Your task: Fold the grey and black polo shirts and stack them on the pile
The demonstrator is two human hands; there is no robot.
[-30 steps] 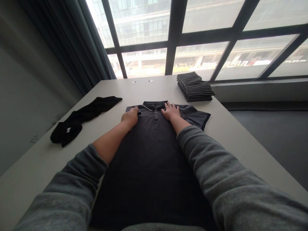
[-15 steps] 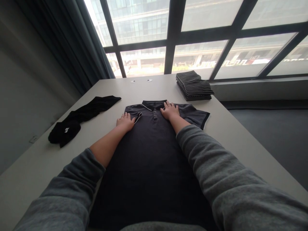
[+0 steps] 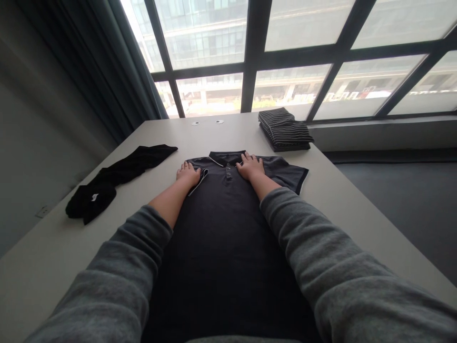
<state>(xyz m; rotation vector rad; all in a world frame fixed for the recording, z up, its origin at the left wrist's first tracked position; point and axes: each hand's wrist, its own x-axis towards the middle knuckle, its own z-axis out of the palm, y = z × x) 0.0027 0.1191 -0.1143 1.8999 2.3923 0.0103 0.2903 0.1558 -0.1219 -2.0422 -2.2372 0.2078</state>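
Note:
A dark grey polo shirt (image 3: 228,238) lies face up on the white table, its buttoned placket and white-edged black collar (image 3: 227,156) toward the far side. My left hand (image 3: 188,174) rests palm down, fingers extended, on the shoulder and sleeve at the shirt's left. That sleeve's white-trimmed cuff is turned inward onto the chest beside my thumb. Flat beside the collar, fingers spread, my right hand (image 3: 250,166) presses on the fabric. The right sleeve (image 3: 287,175) spreads outward past it. My forearms cover parts of the shirt's sides.
On the white table (image 3: 357,228), a crumpled black garment (image 3: 121,174) with a white tag lies left. A folded stack of striped dark clothing (image 3: 284,129) sits at the back right. Two round table inserts (image 3: 219,122) lie near the far edge. Windows and a curtain (image 3: 107,62) stand beyond.
My left hand has shifted slightly right and farther onto the sleeve, with more of the turned-in cuff showing. My right hand stays by the collar. The view has shifted a little.

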